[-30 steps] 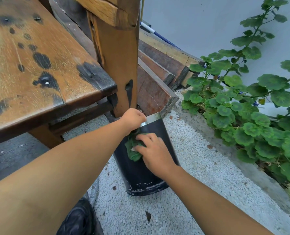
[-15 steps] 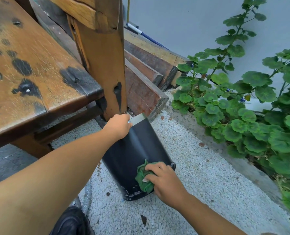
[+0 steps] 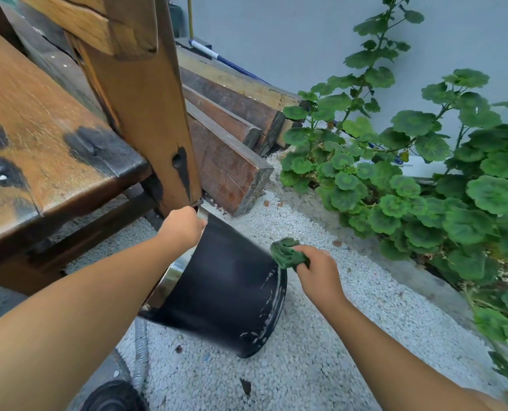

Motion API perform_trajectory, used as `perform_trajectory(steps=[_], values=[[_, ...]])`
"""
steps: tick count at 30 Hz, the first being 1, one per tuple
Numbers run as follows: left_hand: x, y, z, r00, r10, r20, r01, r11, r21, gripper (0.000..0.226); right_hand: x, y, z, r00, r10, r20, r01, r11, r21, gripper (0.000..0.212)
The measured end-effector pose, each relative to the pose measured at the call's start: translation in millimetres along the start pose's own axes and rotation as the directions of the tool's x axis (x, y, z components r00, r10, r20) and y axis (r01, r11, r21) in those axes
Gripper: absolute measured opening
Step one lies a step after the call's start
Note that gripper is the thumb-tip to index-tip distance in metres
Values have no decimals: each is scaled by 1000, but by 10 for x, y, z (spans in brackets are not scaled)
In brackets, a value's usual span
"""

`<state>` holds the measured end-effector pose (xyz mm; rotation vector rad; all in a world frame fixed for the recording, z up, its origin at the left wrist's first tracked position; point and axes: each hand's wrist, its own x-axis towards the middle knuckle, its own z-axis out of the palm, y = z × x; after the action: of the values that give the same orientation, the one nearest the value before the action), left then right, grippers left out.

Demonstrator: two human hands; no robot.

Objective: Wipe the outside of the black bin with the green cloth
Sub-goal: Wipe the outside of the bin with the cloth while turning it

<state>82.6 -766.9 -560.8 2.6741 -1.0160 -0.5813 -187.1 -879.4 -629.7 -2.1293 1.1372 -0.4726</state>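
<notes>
One wooden bench (image 3: 54, 143). One black bin (image 3: 226, 292), tilted on white gravel (image 3: 335, 336) by the bench leg. Two hands: left hand (image 3: 184, 225) grips bin rim; right hand (image 3: 318, 271) clutches one bunched green cloth (image 3: 287, 255) at bin's right edge, contact unclear.

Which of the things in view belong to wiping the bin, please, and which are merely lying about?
Job: black bin, tilted, its rim gripped by the left hand; green cloth, bunched in the right hand.
Lying about: wooden bench, stacked timber, leafy plant, grey hose, blue-handled pole.
</notes>
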Motion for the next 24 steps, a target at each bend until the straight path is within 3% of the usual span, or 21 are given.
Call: perform_trajectory(steps=[4,7,10,13,14,16,19,24], values=[[19,-114,11,999,-31,-19,31,1000,4,29,101,45,262,990,140,34,-142,989,45,45],[58,-160,29,999,-53,-9,53,999,2,31,-20,76,462,988,85,132,-88,996,19,43],[109,-186,46,997,-73,-4,73,997,-7,32,-40,123,507,984,77,160,-90,993,76,23],[145,-178,71,998,-66,8,66,997,-37,33,184,123,465,971,224,86,-236,955,177,45],[151,-162,78,998,-61,12,62,997,-40,34,278,127,470,960,273,63,-280,941,192,42],[160,-115,111,998,-56,7,57,997,-46,34,387,110,526,947,316,64,-321,942,101,31],[116,-46,154,996,-86,-1,86,996,-8,22,380,144,747,942,333,38,-325,935,-141,50],[29,3,257,999,-38,-21,39,999,12,29,204,231,1000,871,475,122,-470,880,-70,73]])
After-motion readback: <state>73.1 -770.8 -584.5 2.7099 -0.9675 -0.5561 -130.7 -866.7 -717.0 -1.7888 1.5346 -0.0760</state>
